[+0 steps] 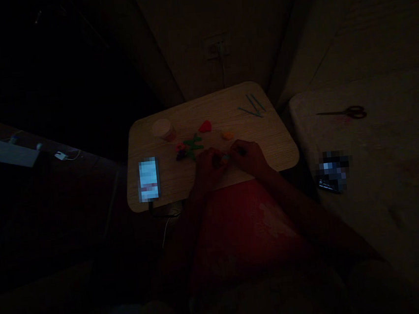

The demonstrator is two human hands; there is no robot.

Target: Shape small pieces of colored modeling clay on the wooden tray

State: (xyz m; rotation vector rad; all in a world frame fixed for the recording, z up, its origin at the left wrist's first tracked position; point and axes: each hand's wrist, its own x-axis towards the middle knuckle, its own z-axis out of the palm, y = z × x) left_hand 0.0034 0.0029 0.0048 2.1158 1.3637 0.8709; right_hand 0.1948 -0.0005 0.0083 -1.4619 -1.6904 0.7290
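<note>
Both hands on a small blue piece at the near edge of the table

Dim room. My left hand (208,166) and right hand (247,156) meet over the near side of the wood-grain table (281,147), fingers curled in narrow. Held between the fingertips of both: a small blue piece (225,158), probably modelling clay. Exact finger placement too dark to tell.

Just beyond the hands, an orange lump (227,135). Farther back and a bit left, a red piece (205,126), wide and flattish. Beside my left hand, a cluster: green strips (195,147) crossing or touching, a pinkish-red lump (180,146) at their left, a dark purple lump (181,155) just below that one. Back left, a tub (163,129) with a pale top. Back right, thin blue-grey sticks (252,106), two of them meeting in a V.

Near left corner: phone (148,179), screen lit, picture blurred out, dark cable (158,214) at its lower end. Off to the right on a pale surface (390,149): scissors (346,112), and a device (332,175) partly pixelated. Red fabric (238,228) below my forearms. Wall socket (216,46) behind the table, something plugged in.
</note>
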